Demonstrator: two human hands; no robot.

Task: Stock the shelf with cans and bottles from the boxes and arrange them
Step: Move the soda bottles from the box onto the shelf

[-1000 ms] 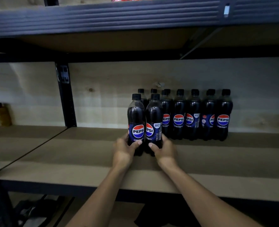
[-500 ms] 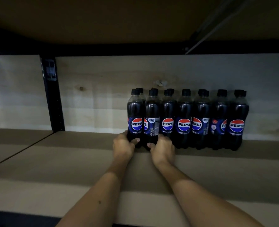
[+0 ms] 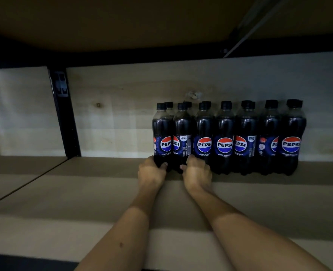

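While both arms reach across the shelf board (image 3: 83, 202), each hand grips the base of one Pepsi bottle at the left end of the row. The left hand (image 3: 151, 173) has its fingers curled round the bottom of the leftmost bottle (image 3: 162, 137), thumb tip showing on the front of it; the right hand (image 3: 198, 173) curls round the bottom of the second bottle (image 3: 182, 137) just beside it, thumb likewise on the front. Both bottles stand upright on the board, touching each other and the next one in line. Seven bottles make up the front row (image 3: 245, 137), packed side by side near the back edge of the shelf, right of its middle, in front of the pale wooden back panel (image 3: 113, 118). All have black caps, dark cola and blue labels with the red, white and blue Pepsi roundel; several read "zero sugar". Behind them more black caps (image 3: 169, 104) peep out, so a second row stands there, but how many bottles it holds cannot be told. A black upright post (image 3: 64, 114) rises at the left rear corner of the board, and the underside of the upper shelf (image 3: 122, 22) spans the top.
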